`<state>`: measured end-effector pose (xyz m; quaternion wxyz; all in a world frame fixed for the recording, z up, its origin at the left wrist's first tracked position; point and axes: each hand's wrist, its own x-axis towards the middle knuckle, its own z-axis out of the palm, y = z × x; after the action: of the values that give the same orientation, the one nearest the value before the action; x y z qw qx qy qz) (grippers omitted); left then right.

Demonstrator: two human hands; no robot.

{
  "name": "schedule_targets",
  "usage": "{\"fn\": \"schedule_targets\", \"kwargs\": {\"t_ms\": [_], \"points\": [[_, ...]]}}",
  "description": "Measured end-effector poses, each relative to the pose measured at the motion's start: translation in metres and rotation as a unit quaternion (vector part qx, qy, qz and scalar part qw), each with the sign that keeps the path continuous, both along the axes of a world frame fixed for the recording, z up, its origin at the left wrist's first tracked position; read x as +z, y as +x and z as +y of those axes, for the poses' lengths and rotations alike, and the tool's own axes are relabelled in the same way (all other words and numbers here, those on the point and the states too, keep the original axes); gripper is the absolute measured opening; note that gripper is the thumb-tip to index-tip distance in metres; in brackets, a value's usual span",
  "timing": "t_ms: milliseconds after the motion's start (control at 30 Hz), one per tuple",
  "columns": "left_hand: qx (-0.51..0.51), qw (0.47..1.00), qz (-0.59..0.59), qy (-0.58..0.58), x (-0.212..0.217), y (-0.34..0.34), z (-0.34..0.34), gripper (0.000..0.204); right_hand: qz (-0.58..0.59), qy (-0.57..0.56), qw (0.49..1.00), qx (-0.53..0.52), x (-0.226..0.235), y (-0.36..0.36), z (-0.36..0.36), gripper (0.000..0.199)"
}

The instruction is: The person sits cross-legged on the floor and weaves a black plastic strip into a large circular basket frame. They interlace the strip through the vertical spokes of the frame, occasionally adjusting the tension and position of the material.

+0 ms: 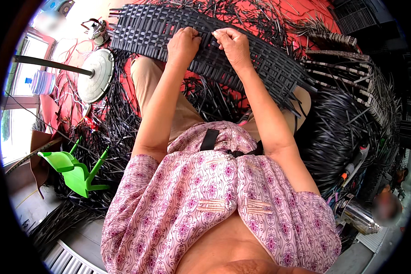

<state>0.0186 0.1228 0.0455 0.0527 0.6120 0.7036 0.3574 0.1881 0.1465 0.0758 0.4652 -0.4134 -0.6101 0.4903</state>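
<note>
While the woven black panel (242,55) rests across our knees for support, our left hand (183,43) and right hand (233,43) pinch its strips, fingers curled tight.

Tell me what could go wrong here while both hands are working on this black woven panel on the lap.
The left hand and right hand pinch strips close together on the black woven panel, so a stiff strip end could poke or scrape a finger. Loose black strips lie thick on the floor around the legs and could tangle with the weave or trip someone. The tipped green plastic chair adds a stumbling hazard.
</note>
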Motion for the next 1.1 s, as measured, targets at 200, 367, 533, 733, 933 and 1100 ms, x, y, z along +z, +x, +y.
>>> {"fn": "schedule_targets", "kwargs": {"t_ms": [200, 367, 533, 733, 933, 1100], "points": [[0.016, 0.996, 0.08, -0.035, 0.01, 0.014, 0.0, 0.029, -0.084, 0.047, 0.995, -0.039, -0.012, 0.0, 0.001, 0.021], [0.062, 0.995, 0.068, -0.033, 0.007, 0.021, -0.004, 0.026, -0.138, 0.071, 0.987, -0.048, -0.012, 0.003, -0.005, 0.021], [0.046, 0.997, 0.058, -0.001, 0.002, 0.019, -0.003, 0.022, -0.23, 0.119, 0.963, -0.077, -0.011, -0.001, -0.006, 0.021], [0.066, 0.996, 0.066, -0.002, 0.001, 0.025, -0.005, 0.023, -0.235, 0.096, 0.962, -0.097, -0.012, -0.004, -0.007, 0.023], [0.093, 0.992, 0.08, -0.031, -0.001, 0.03, -0.004, 0.025, -0.208, 0.071, 0.97, -0.108, -0.015, -0.003, -0.008, 0.022], [0.103, 0.99, 0.089, -0.024, -0.001, 0.034, -0.003, 0.024, -0.178, 0.073, 0.975, -0.112, -0.02, -0.002, -0.007, 0.022]]}}
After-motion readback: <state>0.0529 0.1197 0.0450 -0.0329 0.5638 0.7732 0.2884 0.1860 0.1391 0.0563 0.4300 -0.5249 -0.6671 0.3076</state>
